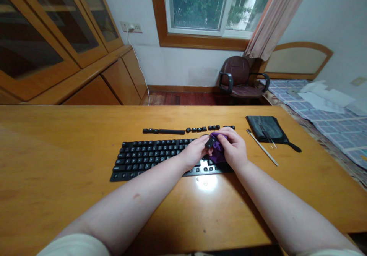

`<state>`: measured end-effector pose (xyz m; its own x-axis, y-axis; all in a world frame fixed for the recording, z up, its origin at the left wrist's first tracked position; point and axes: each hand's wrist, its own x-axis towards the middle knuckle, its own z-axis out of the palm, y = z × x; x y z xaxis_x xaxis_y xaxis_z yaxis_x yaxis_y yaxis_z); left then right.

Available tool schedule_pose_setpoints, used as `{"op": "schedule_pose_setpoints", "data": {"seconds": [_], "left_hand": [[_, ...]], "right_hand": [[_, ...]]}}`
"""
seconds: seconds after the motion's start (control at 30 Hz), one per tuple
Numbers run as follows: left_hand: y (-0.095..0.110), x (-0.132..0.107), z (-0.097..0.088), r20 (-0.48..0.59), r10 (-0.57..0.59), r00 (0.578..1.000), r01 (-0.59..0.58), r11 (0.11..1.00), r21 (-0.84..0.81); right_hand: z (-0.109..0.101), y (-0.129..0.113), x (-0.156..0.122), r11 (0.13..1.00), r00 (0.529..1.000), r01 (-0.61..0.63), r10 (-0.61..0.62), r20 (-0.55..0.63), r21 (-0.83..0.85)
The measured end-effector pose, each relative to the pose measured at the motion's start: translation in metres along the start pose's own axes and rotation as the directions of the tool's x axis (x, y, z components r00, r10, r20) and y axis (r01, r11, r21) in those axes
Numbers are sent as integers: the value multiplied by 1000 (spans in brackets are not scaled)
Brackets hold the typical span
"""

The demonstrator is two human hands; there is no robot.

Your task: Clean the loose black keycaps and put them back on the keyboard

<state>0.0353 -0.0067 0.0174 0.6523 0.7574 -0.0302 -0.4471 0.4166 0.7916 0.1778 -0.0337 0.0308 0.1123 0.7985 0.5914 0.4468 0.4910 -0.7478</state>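
Above the right part of a black keyboard (149,154), my two hands are close together. My left hand (196,153) pinches a black keycap (209,143) between its fingers. In my right hand (235,149) a bunched purple cloth (218,153) is gripped, and it touches the keycap. The keyboard's front right section shows bare switch positions without caps. Behind the keyboard lies a row of loose keycaps (199,129), together with the long space bar (172,132). My hands cover part of the keyboard and the right part of that row.
To the right, a thin brush (262,147) lies beside a dark folded pouch (265,128) with a wire tool (268,135) on it. All rest on a wooden table (71,141). Beyond its far edge stand a brown armchair (239,74) and a bed (321,107).
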Motion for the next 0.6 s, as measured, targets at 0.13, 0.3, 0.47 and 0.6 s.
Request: {"op": "schedule_pose_setpoints", "data": {"seconds": [0.13, 0.3, 0.47, 0.6], "left_hand": [[-6, 3, -2, -66, -8, 998, 9, 1000, 22], [-9, 3, -4, -119, -4, 993, 7, 1000, 21], [-6, -1, -2, -48, 37, 998, -26, 977, 212], [-4, -2, 1, -90, 23, 996, -7, 984, 176]], "right_hand": [[-8, -4, 1, 977, 982, 145, -122, 146, -159], [-10, -11, 0, 877, 889, 392, -282, 361, -279], [-8, -7, 5, 892, 963, 258, -205, 177, -372], [-8, -10, 0, 926, 959, 266, -226, 170, -267]]}}
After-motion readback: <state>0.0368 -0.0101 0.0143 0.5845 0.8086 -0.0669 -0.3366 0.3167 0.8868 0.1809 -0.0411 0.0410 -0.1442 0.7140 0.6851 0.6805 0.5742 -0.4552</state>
